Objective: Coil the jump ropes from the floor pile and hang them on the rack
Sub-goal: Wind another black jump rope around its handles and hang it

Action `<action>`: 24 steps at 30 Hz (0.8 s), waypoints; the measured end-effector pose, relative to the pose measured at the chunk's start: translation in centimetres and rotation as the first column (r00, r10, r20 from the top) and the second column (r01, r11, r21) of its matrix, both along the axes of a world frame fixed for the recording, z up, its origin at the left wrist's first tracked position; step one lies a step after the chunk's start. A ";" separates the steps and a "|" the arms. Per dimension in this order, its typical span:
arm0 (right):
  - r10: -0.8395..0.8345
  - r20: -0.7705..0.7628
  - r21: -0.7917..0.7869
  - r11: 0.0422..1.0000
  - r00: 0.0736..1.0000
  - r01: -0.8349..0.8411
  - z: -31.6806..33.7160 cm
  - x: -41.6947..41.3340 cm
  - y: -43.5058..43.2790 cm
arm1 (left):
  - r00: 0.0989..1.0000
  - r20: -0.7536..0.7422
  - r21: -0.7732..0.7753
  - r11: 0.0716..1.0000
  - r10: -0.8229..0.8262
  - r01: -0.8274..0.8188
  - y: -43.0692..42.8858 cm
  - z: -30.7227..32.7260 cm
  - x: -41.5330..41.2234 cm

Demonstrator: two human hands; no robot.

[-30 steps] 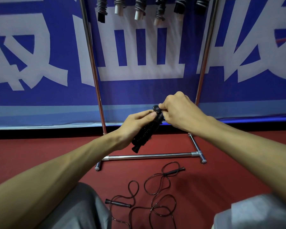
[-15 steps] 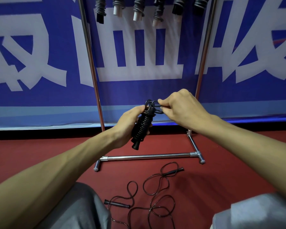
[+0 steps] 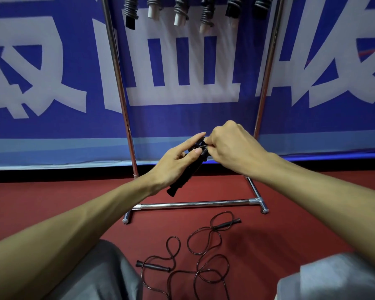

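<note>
**Left hand** (image 3: 171, 165): grips the black coiled jump rope (image 3: 183, 180). The thumb is laid across its upper part and the forefinger is stretched straight past the top. The other fingers are hidden behind the bundle.

**Right hand** (image 3: 232, 148): fingers curled tight, the tips pinching a small loop of cord at the bundle's top end, just beside the left forefinger.

**Coiled jump rope:** cord wound in close turns round the handles. The bundle is tilted, and its lower handle end projects below the left palm. It is held in the air.

**Loose jump rope** (image 3: 204, 254): well below the fingers, on the red floor (image 3: 52, 202). Thin dark cord in slack, overlapping loops, with two slim black handles lying apart.

**Rack** (image 3: 195, 205): chrome, with one upright on either side of the fingers and the base bar beneath them.

**Hung ropes** (image 3: 180, 9): six coiled bundles at the frame's top edge, high above the fingers, showing black and white handle ends.
</note>
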State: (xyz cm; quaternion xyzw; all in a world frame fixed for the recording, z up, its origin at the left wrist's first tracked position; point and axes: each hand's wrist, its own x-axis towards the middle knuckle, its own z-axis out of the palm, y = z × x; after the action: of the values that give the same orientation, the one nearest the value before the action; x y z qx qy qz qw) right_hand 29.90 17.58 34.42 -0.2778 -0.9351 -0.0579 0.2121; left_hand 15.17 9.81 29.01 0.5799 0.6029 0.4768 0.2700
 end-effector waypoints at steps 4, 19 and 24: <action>0.037 -0.083 -0.006 0.999 0.996 -0.038 -0.6 0.0 0.4 | 0.998 0.049 -0.012 0.999 -0.043 0.044 0.0 0.0 -0.3; -0.040 -0.237 -0.417 0.907 0.971 -0.064 -2.2 -0.7 1.2 | 0.998 -0.063 -0.060 0.998 0.022 -0.025 0.4 -0.9 -1.1; -0.035 -0.208 -0.545 0.834 0.978 -0.086 -2.0 -0.6 1.1 | 0.968 -0.248 -0.083 0.995 0.036 -0.058 0.5 -1.3 -1.9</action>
State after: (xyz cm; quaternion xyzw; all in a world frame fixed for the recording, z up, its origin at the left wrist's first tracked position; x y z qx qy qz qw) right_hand 29.33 18.70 32.47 -0.3189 -0.8882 0.2463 0.2208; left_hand 13.30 10.28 27.69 0.6073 0.6662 0.3799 0.2075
